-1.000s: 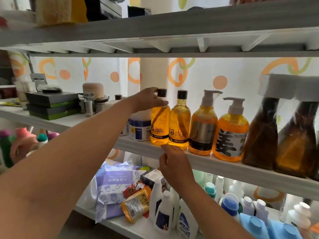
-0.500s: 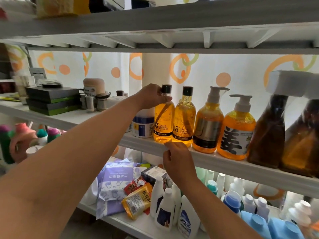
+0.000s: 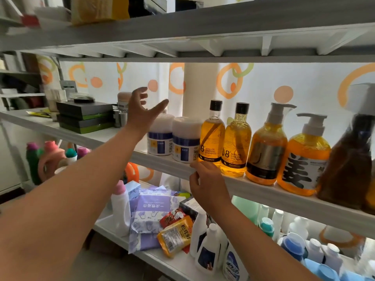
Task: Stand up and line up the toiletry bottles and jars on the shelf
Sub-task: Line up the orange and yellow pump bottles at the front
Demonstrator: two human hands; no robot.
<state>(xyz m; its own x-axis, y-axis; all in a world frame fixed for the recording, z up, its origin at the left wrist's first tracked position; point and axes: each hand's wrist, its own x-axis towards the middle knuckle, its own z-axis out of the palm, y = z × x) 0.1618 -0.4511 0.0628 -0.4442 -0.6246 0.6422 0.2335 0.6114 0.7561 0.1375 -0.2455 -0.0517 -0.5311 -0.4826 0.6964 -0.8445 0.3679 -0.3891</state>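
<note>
Two amber shampoo bottles with black caps (image 3: 212, 134) (image 3: 236, 142) stand upright side by side on the white middle shelf (image 3: 263, 191). Left of them stand two white jars with blue bands (image 3: 185, 140) (image 3: 160, 136). To the right are two orange pump bottles (image 3: 265, 147) (image 3: 304, 157) and a dark brown bottle (image 3: 347, 159). My left hand (image 3: 142, 110) hovers open above the left jar, fingers spread, holding nothing. My right hand (image 3: 207, 179) rests against the shelf's front edge below the first shampoo bottle, fingers curled on the lip.
Stacked dark boxes (image 3: 85, 116) and small jars (image 3: 123, 102) sit at the shelf's left end. The lower shelf holds wipe packets (image 3: 150, 211), snack bags (image 3: 175, 234) and white and blue bottles (image 3: 205, 246). An upper shelf (image 3: 203, 23) hangs close overhead.
My left hand let go of the first shampoo bottle's neck, opened, and moved left and up above the jars. The camera moved closer. My right hand stayed at the shelf edge.
</note>
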